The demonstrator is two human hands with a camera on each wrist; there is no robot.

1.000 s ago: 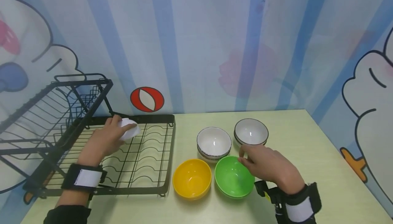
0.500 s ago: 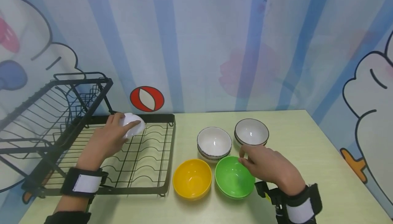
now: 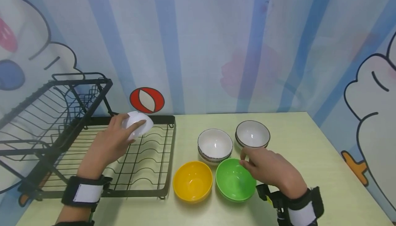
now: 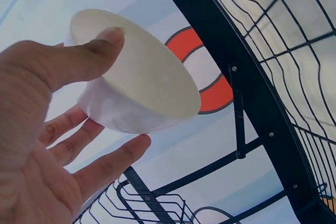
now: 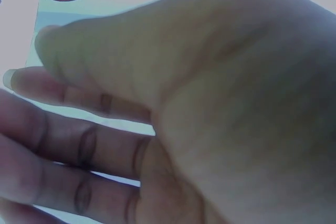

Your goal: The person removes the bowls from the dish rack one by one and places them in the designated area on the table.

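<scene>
My left hand (image 3: 106, 145) grips a small white bowl (image 3: 133, 116) over the back part of the dish rack's lower tier. In the left wrist view the bowl (image 4: 152, 80) is tilted, its inside facing the camera, with the thumb over the rim and the other fingers beneath. Whether it touches the rack cannot be made out. My right hand (image 3: 273, 169), fingers loosely curled around nothing, hovers by the right edge of a green bowl (image 3: 235, 181). Beside that stands a yellow bowl (image 3: 193, 182). Behind are two stacks of white dark-rimmed bowls, a left stack (image 3: 215, 144) and a right stack (image 3: 253, 133).
A black two-tier wire dish rack (image 3: 171, 157) takes up the left of the pale table (image 3: 328, 171). Its upper tier (image 3: 37, 116) slopes above the left part of the lower one. A printed cloth backdrop (image 3: 204, 47) rises behind the table.
My left hand has turned and shifted slightly right with the white bowl, so more of the bowl shows. The right hand and the bowls on the table have stayed put.
</scene>
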